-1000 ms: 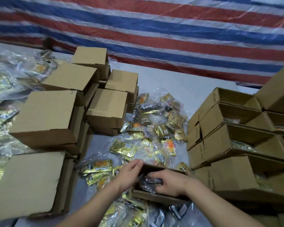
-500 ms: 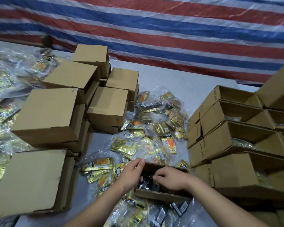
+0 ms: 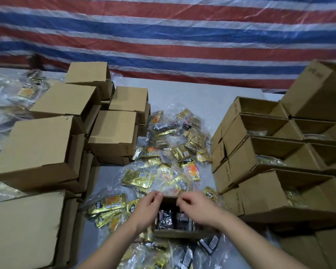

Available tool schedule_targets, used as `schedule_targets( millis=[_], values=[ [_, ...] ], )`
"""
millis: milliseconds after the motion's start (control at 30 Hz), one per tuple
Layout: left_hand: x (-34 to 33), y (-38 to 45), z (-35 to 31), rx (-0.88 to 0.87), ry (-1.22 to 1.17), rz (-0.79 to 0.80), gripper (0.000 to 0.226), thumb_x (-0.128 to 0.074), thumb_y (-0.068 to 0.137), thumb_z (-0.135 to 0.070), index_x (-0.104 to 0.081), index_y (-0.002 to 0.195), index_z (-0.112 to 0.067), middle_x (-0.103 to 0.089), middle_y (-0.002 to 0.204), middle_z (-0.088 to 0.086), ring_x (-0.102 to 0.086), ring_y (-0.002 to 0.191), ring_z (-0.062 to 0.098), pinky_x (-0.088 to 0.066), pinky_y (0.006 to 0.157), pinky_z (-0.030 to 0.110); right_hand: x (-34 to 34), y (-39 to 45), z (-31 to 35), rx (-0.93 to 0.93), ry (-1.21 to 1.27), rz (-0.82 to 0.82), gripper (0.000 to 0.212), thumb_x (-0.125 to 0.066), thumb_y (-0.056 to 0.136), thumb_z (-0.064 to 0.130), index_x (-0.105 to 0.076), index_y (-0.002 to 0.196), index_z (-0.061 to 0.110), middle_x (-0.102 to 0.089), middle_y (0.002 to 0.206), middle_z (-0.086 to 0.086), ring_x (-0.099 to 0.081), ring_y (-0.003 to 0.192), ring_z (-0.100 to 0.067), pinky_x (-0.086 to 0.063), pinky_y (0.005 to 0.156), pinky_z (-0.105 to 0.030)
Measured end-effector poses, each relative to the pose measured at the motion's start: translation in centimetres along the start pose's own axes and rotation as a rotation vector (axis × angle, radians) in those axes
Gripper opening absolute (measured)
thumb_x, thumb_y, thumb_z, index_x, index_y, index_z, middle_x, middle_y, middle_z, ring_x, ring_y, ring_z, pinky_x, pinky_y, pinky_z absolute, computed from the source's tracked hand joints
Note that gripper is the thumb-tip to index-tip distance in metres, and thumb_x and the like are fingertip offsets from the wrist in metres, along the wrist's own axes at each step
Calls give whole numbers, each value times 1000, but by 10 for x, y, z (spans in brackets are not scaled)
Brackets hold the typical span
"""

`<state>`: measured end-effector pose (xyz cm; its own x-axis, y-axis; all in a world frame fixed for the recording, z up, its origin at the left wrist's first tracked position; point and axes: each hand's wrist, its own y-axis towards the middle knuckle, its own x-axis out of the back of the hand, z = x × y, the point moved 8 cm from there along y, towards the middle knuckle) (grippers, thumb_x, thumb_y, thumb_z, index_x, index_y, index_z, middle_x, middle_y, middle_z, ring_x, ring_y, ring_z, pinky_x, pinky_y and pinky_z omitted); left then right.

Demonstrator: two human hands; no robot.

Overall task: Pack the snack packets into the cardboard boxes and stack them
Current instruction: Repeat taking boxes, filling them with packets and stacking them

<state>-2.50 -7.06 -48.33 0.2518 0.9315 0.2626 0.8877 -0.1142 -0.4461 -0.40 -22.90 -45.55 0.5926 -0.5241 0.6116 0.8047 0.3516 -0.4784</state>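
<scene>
- Head view: an open cardboard box [image 3: 175, 232] sits on the grey table [image 3: 192, 100] at about 6 o'clock, directly in front of the person, with dark snack packets [image 3: 166, 219] lying inside it.
- The left hand [image 3: 146, 208] is at the box's 9 o'clock wall, fingers bent and reaching to the far rim; whether it grips the cardboard or only rests on it I cannot tell.
- The right hand [image 3: 198, 207] hovers over the box's 1 o'clock corner, fingers curled with the tips drawn together near the far rim; I cannot tell whether they pinch anything.
- A loose heap of gold and dark packets [image 3: 171, 152] in clear wrap spreads from the box towards 12 o'clock, and more packets [image 3: 109, 205] lie at the box's 9 o'clock and under the forearms at 6 o'clock.
- Closed boxes [image 3: 35, 150] stand stacked at 9 to 10 o'clock of the scene.
- Open boxes [image 3: 260, 193], tilted on their sides with packets showing inside, are stacked at 3 o'clock.
- A red, white and blue striped tarp [image 3: 163, 35] hangs behind the table at 12 o'clock.
</scene>
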Motion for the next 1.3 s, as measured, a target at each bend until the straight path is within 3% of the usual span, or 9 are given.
schedule_targets(
  millis=[100,200,500,633,767,900,1000,1167,1300],
  values=[
    [11,12,-1,-9,76,14,33,-33,104,-46,-59,112,-26,-63,108,-8,-59,97,9,-47,85,25,34,-9,7,112,-188,-227,21,-51,98,43,-62,115,35,-62,116,14,-56,104,3,-49,97,-33],
    [36,40,1,-12,192,-62,31,-35,106,-38,-54,125,-22,-59,122,-5,-56,112,14,-45,97,31,21,-4,-5,45,-431,-117,40,-36,104,47,-50,136,28,-53,139,4,-50,126,-17,-35,115,-44],
    [70,136,26,-46,1321,99,78,-57,94,-17,-10,156,-13,-19,161,10,-25,146,29,-27,118,47,12,2,-13,-6,-383,-166,44,-25,105,44,-59,125,24,-63,123,2,-59,112,-17,-41,107,-44],
    [58,154,33,-71,1575,197,102,-66,89,-40,5,156,-11,-2,164,13,-6,151,33,-16,120,53,14,0,-14,-25,-348,-149,45,-25,106,47,-58,125,23,-64,119,0,-60,108,-19,-45,102,-45],
    [53,165,48,-100,1634,214,101,-61,89,-47,4,156,-8,-22,160,13,-18,148,32,-13,121,50,12,0,-19,-45,-275,-165,45,-27,105,49,-57,128,22,-63,119,0,-60,109,-19,-45,102,-45],
    [56,164,58,-146,1583,172,104,-70,79,-54,-14,153,-9,-39,149,10,-35,138,28,-19,119,42,19,-3,-17,-32,-214,-241,39,-33,106,43,-61,121,21,-62,113,3,-58,103,-16,-45,99,-40],
    [69,155,44,-202,1429,64,76,-71,75,-47,-38,137,-17,-54,131,5,-48,121,23,-35,107,36,24,-6,-11,-3,-183,-307,35,-34,105,42,-62,108,21,-58,100,9,-55,93,-13,-47,91,-39],
    [104,116,-40,-270,828,-158,55,-77,70,-47,-51,111,-22,-56,104,-3,-57,99,18,-49,82,31,44,-6,4,33,19,-439,31,-45,103,42,-62,120,24,-59,110,14,-55,103,-4,-45,90,-24],
    [101,63,-133,-352,302,-95,59,-77,69,-51,-51,118,-34,-65,104,-16,-63,94,0,-54,81,26,65,-3,37,86,516,-357,66,-65,81,62,-42,138,40,-49,130,24,-46,124,6,-44,108,-28]
  ],
)
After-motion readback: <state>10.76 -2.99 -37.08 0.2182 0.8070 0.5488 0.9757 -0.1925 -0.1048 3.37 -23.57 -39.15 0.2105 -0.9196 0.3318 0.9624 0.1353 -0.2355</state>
